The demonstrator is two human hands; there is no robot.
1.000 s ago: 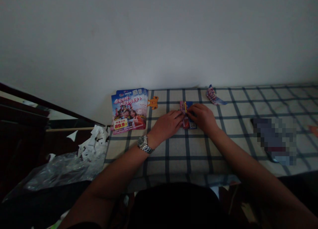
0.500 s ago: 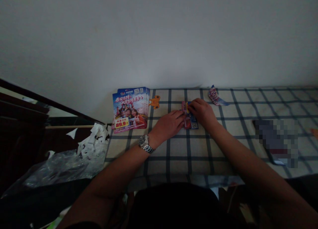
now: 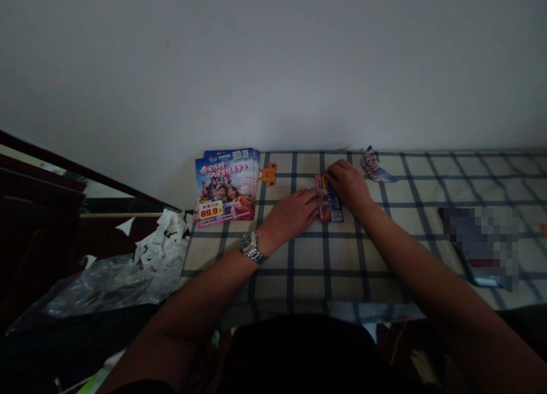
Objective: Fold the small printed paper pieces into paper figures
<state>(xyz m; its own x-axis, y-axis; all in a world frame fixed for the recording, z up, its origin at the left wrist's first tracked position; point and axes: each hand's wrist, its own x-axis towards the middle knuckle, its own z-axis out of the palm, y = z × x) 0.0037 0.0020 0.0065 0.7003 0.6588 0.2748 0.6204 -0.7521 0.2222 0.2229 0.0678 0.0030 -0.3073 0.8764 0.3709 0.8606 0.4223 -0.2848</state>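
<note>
- Your left hand (image 3: 294,214) lies palm down in the head view, its fingers stretched over the left side of a small folded paper (image 3: 330,201); whether they grip it or only rest on it, you cannot tell from here.
- Your right hand (image 3: 349,186) bends over the upper right part of the same paper, thumb and fingertips drawn close together at its top edge; the fingers hide whether they pinch the sheet.
- You have that paper lying flat on the checked cloth (image 3: 267,283), between your two hands, right of the stack of leaflets (image 3: 226,183).
- Its shape is a narrow upright rectangle: pinkish print runs down the left part, dark blue fills the right, a yellow patch sits near the top, and a reddish picture shows low on the left.
- A pale QR code (image 3: 337,216) marks its lower right corner; the smaller print is too dim for you to read.
- Beyond your right hand, a crumpled printed piece (image 3: 376,167) lies near the wall (image 3: 273,69).
- An orange bear figure (image 3: 268,175) shows just beside the stack.
- You wear a metal watch (image 3: 251,247) on your left wrist; further right lies a dark flat object (image 3: 456,229), partly blurred out.
</note>
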